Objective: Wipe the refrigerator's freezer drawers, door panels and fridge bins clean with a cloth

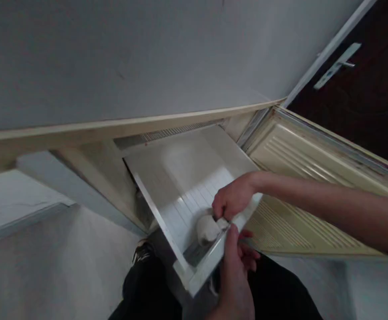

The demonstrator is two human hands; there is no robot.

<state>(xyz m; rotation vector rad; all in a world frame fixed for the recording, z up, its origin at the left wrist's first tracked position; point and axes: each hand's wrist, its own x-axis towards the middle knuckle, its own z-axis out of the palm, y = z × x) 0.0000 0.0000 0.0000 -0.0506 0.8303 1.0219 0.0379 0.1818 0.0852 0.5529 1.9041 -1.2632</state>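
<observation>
A white drawer (pixel 180 178) with a ribbed floor is pulled out from a cream cabinet, seen from above. My right hand (pixel 234 198) reaches in from the right, fingers closed on a whitish wad (pixel 208 229), perhaps a cloth, pressed against the drawer's floor near its front wall. My left hand (pixel 236 271) comes up from below and grips the drawer's front edge (pixel 210 262), thumb on top and fingers underneath.
The cabinet's cream door (pixel 297 178) with a ribbed inner face stands open on the right. A pale wooden top edge (pixel 114 126) runs above the drawer. A dark door with a metal handle (pixel 337 66) is at upper right. My dark-trousered legs (pixel 147 289) stand below.
</observation>
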